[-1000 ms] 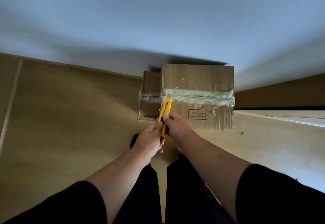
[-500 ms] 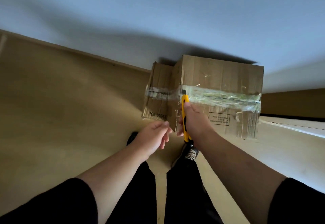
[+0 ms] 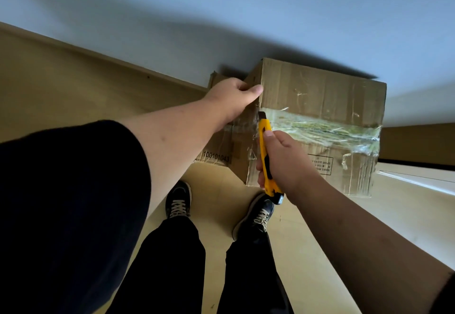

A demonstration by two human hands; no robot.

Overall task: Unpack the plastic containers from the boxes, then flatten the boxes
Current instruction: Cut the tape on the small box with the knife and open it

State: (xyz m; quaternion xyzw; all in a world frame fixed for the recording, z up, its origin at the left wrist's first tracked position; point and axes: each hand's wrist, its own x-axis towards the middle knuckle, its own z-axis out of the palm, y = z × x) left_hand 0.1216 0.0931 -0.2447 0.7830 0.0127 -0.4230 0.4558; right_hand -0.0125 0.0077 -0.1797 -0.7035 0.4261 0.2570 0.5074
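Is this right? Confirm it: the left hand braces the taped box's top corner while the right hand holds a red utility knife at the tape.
Not quite. The head view shows a yellow utility knife, not red. The rest holds: the left hand braces the box at its top corner, and the right hand holds the knife at the tape.

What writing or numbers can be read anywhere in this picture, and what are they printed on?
"100101043": printed in dark digits on the side of the smaller cardboard box, behind the left forearm.
Framed printed label on the top of the large taped box: several lines of text, too small and blurred to read.
Yellow utility knife in the right hand: no readable marking.
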